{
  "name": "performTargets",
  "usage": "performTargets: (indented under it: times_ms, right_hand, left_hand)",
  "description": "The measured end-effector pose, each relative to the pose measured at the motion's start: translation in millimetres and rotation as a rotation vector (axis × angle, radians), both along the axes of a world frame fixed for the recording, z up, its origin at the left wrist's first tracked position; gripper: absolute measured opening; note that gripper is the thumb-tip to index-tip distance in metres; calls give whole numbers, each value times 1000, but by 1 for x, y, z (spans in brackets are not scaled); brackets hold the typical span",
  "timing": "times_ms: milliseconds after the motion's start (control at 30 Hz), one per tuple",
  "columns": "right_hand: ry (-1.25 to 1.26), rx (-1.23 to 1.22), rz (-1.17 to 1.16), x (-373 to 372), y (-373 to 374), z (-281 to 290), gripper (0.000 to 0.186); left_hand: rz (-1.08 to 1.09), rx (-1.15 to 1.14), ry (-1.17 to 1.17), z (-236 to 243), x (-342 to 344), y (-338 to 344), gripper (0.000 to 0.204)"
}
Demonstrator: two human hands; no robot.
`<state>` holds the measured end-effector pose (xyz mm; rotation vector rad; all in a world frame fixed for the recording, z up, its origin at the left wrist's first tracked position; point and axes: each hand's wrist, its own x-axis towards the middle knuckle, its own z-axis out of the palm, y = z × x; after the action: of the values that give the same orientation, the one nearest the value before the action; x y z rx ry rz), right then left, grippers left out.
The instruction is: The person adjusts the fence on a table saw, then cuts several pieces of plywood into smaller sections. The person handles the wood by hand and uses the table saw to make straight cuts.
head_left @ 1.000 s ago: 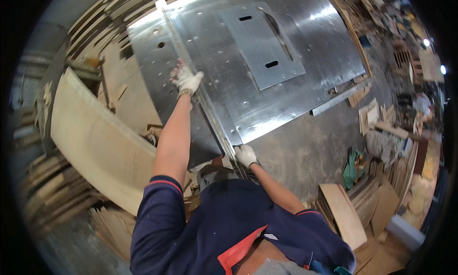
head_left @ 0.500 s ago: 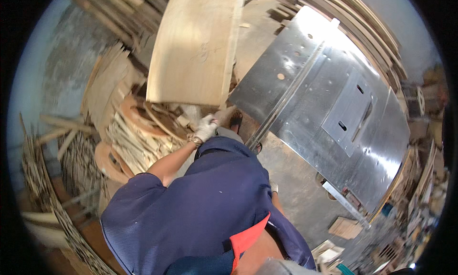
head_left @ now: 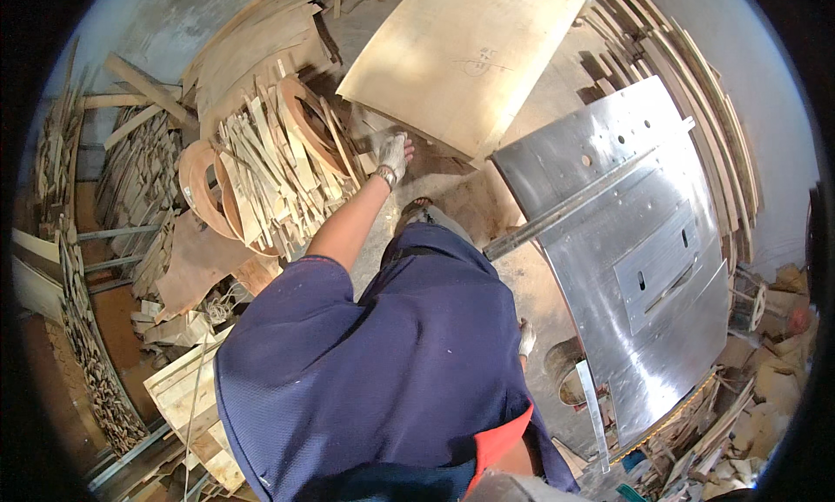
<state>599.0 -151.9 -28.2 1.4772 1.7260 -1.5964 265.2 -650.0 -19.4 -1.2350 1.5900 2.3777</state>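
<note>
My left hand (head_left: 396, 157), in a pale work glove with bare fingertips, reaches out ahead of my body. Its fingers look stretched and apart, and nothing shows in them. Just beyond it lies the near edge of a large light plywood sheet (head_left: 470, 63) with a dark mark on its face; the hand seems apart from it. My right hand (head_left: 527, 337), gloved too, hangs low by my right side, close to the metal saw table (head_left: 609, 250). My body hides part of it, so its fingers are unclear.
A metal fence rail (head_left: 591, 187) crosses the saw table, and a slotted plate (head_left: 654, 267) is set into it. Thin wood strips (head_left: 274, 163) and curved plywood pieces (head_left: 202, 189) are heaped on the left. Long boards (head_left: 709, 128) lean at the far right. Offcuts litter the lower right.
My view has turned, so the plywood sheet and saw table sit further right. My left arm has stretched forward, its hand moving away from my body. The right hand stays low at my side.
</note>
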Motion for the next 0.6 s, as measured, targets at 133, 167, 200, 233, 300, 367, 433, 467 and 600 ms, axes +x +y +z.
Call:
performTargets:
  times_ms: [133,167,200,233,300,367,433,467,600]
  right_hand:
    - [24,41,84,15,-22,0,35]
    - [3,51,90,20,-29,0,34]
    - [-20,66,84,24,-42,1,33]
    - [-44,81,80,29,-53,4,33]
    - [-97,111,46,41,-88,10,31]
    - [-167,137,25,56,-130,17,30]
    - [-230,160,15,69,-171,25,30]
    - [-258,173,12,72,-190,28,29]
    - [-263,386,206,44,-236,51,29]
  left_hand:
    - [11,-259,-71,-30,-54,-81,41]
    - [-26,-400,-83,-35,-63,-107,40]
    - [32,-158,19,-38,-80,-128,49]
    - [84,91,108,-38,-89,-148,58]
    - [176,174,242,-29,-106,-174,52]
    - [207,282,97,-5,-133,-197,68]
    - [188,282,7,16,-151,-213,68]
    - [138,336,-16,23,-163,-222,67]
    - [24,284,-116,14,-197,-237,62]
